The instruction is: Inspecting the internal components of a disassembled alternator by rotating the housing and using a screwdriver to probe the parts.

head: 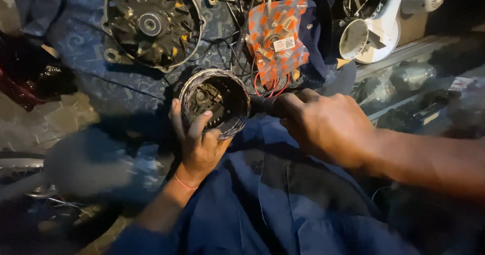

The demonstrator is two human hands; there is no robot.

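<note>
Metal ring (216, 102), a short round housing with dark parts inside, sits just above the person's lap, its open mouth facing up toward the camera and its axis tilted slightly away. The left hand (198, 143) cups it from below, thumb hooked over the near rim. The right hand (323, 126) is curled against its right side around a dark tool (258, 105), mostly hidden. Beyond, on blue cloth (86, 42), lie an orange-patterned bag (277, 37) and a round motor casing (151, 23), its top cut off.

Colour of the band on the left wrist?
Thin red-pink band, just below the left hand; seen in the head view.
</note>
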